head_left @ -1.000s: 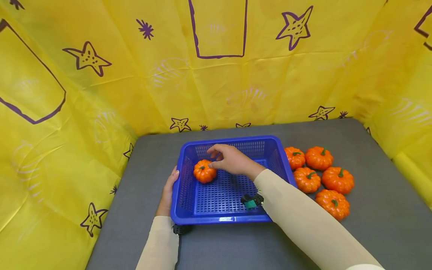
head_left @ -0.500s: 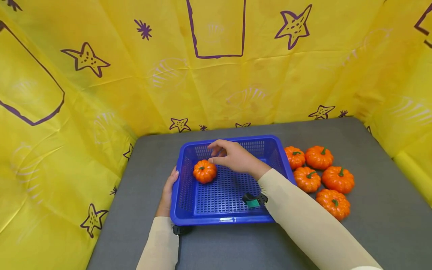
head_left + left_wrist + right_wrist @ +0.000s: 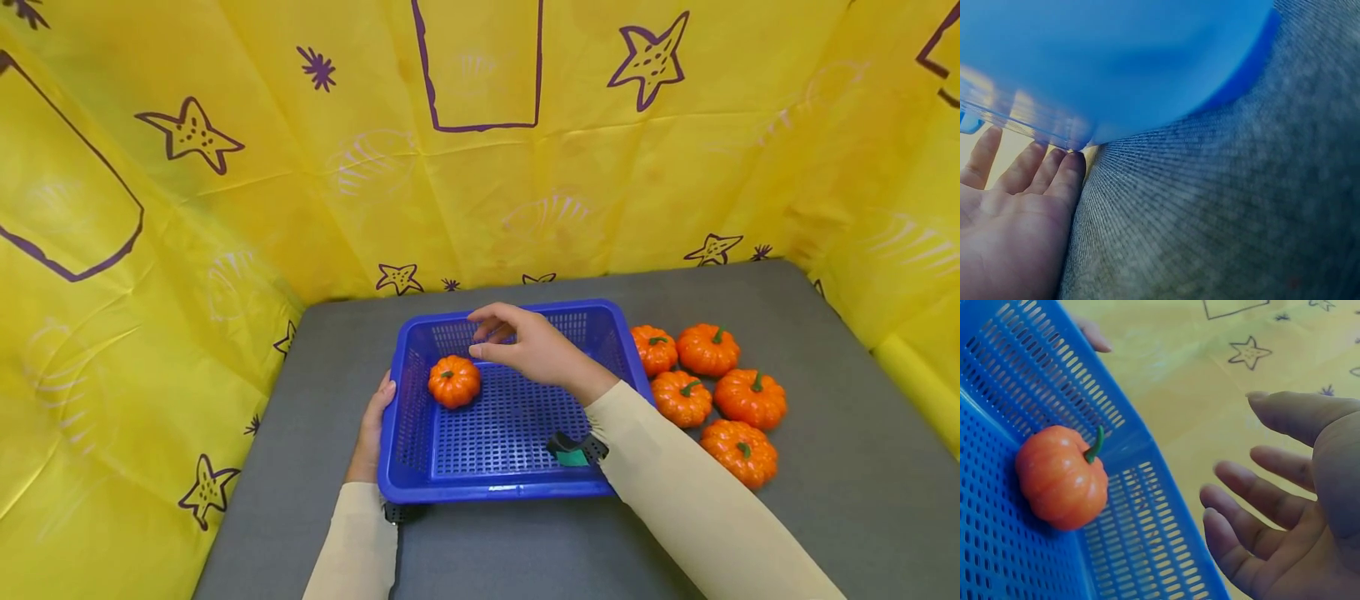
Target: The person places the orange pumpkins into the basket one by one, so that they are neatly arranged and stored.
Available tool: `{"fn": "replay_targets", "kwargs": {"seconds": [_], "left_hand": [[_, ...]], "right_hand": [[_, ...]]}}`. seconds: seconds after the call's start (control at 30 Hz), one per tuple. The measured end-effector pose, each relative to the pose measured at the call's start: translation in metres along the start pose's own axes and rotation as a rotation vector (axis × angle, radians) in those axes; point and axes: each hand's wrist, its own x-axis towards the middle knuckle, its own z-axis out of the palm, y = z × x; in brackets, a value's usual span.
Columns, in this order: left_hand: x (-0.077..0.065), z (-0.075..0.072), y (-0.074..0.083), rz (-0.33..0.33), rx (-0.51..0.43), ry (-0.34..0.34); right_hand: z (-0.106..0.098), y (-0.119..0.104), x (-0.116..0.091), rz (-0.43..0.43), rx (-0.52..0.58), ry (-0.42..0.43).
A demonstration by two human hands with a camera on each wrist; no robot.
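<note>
A small orange pumpkin (image 3: 454, 382) with a green stem sits in the left part of a blue plastic basket (image 3: 504, 492). My right hand (image 3: 528, 343) hovers above the basket, to the right of this pumpkin and apart from it. In the right wrist view, the fingers of the right hand (image 3: 1285, 500) are loosely bent, with nothing between them and the thumb. My left hand (image 3: 372, 429) rests against the outside of the basket's left wall. Seen from the left wrist, its fingers (image 3: 1022, 169) are nearly straight, their tips at the basket's side.
Several more orange pumpkins (image 3: 750, 400) stand in a group on the grey table (image 3: 847, 400), just right of the basket. A yellow cloth (image 3: 480, 200) with purple drawings hangs behind and at both sides of the table.
My right hand has drawn away from the pumpkin in the basket, moving slightly up and to the right. The pumpkin, basket and left hand have stayed nearly in place.
</note>
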Motion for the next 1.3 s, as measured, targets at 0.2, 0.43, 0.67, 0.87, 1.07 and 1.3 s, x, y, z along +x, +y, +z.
{"fn": "replay_targets", "kwargs": {"seconds": [0.2, 0.43, 0.67, 0.87, 1.07, 1.3], "left_hand": [[0.001, -0.001, -0.001, -0.003, -0.009, -0.001], [0.002, -0.001, -0.002, -0.003, -0.024, -0.001], [0.001, 0.000, -0.003, 0.002, -0.027, 0.002], [-0.001, 0.002, 0.000, -0.019, -0.022, 0.012], [-0.004, 0.007, 0.004, -0.030, -0.023, 0.010], [-0.004, 0.006, 0.003, -0.036, -0.018, 0.004]], "right_hand": [[-0.005, -0.003, -0.010, -0.017, 0.048, 0.031], [-0.012, -0.009, -0.024, -0.062, 0.083, 0.086], [-0.017, -0.016, -0.034, -0.100, 0.075, 0.130], [-0.021, -0.019, -0.044, -0.105, 0.056, 0.146], [-0.032, -0.020, -0.054, -0.108, 0.056, 0.180], [-0.043, -0.016, -0.064, -0.105, 0.050, 0.223]]}}
